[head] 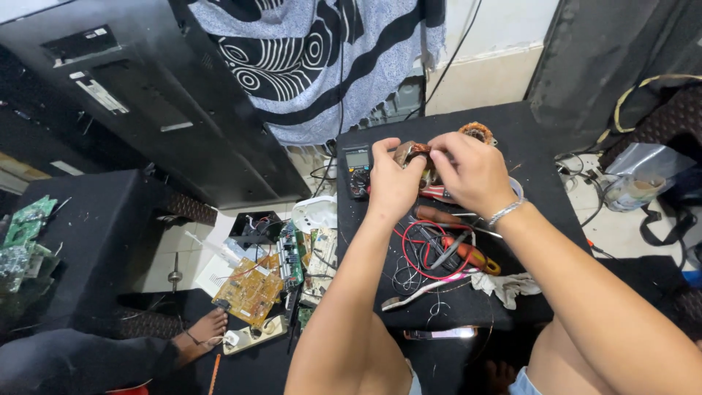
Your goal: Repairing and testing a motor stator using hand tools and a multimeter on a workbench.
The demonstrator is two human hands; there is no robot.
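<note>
Overhead, the head view shows both hands meeting at about twelve o'clock over the black bench (526, 139). The left hand (393, 184) has its grip wrapped around a small copper-wound coil (411, 153), thumb and fingers pressed against its left side. The right hand (468, 170) comes in from three o'clock, its fingertips pinching the top of the same coil; a silver bracelet (506, 212) sits on that wrist. The coil is brownish-orange with a darker core, glossy, mostly covered by the fingers, so its long axis cannot be told for sure; what shows seems to run roughly from nine to three o'clock.

Just at nine o'clock of the left hand lies a dark multimeter (357, 170). A second coil (477, 132) rests at one o'clock of the hands. Toward six o'clock, red test leads (420, 252), an orange-handled tool (472, 256) and a crumpled rag (504, 285) lie on the bench. On the floor at eight o'clock sits a yellow circuit board (250, 291).
</note>
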